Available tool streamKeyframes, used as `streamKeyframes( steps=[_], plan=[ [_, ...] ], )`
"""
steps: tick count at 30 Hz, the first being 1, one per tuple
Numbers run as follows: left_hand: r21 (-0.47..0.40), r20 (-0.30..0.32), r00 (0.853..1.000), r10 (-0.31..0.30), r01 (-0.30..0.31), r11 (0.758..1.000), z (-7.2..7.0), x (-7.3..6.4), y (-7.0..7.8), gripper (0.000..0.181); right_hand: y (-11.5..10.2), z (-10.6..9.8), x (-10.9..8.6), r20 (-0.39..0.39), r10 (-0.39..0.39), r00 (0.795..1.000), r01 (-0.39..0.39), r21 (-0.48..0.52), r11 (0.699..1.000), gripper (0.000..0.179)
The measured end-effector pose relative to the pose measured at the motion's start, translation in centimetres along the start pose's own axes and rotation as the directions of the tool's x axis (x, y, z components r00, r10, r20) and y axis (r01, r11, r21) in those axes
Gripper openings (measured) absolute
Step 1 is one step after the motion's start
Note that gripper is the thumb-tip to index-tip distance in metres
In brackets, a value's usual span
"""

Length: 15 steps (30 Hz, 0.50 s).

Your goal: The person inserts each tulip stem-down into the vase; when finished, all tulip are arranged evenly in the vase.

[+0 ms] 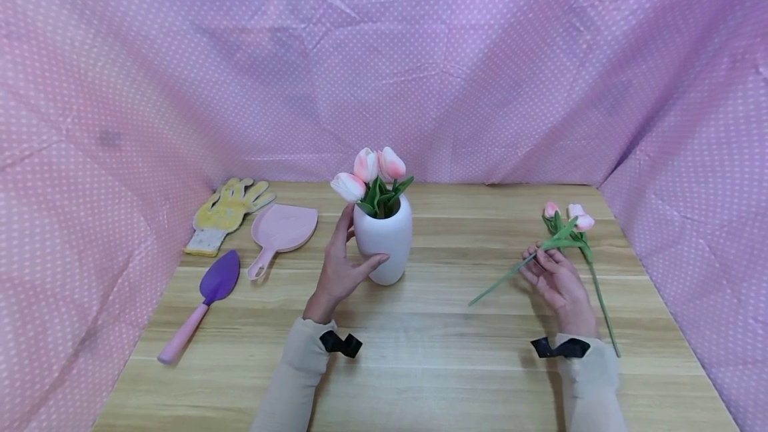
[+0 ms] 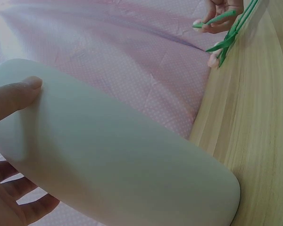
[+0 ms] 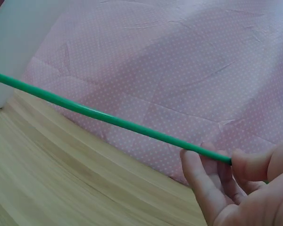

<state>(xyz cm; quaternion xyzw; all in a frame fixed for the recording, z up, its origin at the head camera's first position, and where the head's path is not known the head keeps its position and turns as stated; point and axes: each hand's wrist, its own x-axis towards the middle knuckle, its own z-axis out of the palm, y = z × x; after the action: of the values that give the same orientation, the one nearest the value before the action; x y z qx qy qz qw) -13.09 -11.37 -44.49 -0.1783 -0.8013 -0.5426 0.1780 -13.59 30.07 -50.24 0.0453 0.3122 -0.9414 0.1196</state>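
Note:
A white vase [image 1: 393, 245] stands upright on the wooden table, with several pink-and-white tulips [image 1: 366, 165] and their green leaves rising from its mouth. My left hand [image 1: 345, 265] grips the vase from its left side, the thumb [image 2: 19, 96] across the front and the other fingers around the back. At the right, my right hand [image 1: 558, 282] pinches the green stem of a tulip [image 1: 501, 283] between thumb and fingers. Its bare stem end [image 3: 37, 92] points left toward the vase. Another tulip [image 1: 601, 299] lies on the table beside that hand, its bloom end overlapped by the held one's leaves.
On the left of the table lie a yellow-and-white glove [image 1: 225, 212], a pink dustpan-like scoop [image 1: 285, 227] and a purple trowel [image 1: 219, 279] with a pink handle. A pink dotted cloth [image 1: 420, 72] hangs behind the table and along both sides.

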Motion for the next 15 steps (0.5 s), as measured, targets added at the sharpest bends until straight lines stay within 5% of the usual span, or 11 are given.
streamKeyframes(
  steps=[8,15],
  plan=[
    [0.005,-0.003,1.000,0.004,-0.004,1.000,0.0,0.0,0.0,0.102,0.6,0.9,-0.2,0.000,-0.096,0.995,0.095,0.119,0.988,0.018],
    [0.001,-0.005,1.000,0.013,-0.013,1.000,0.1,-0.1,-0.1,0.103,1.2,1.9,-0.2,-0.075,-0.201,0.977,0.213,0.223,0.951,0.009]
  ],
)
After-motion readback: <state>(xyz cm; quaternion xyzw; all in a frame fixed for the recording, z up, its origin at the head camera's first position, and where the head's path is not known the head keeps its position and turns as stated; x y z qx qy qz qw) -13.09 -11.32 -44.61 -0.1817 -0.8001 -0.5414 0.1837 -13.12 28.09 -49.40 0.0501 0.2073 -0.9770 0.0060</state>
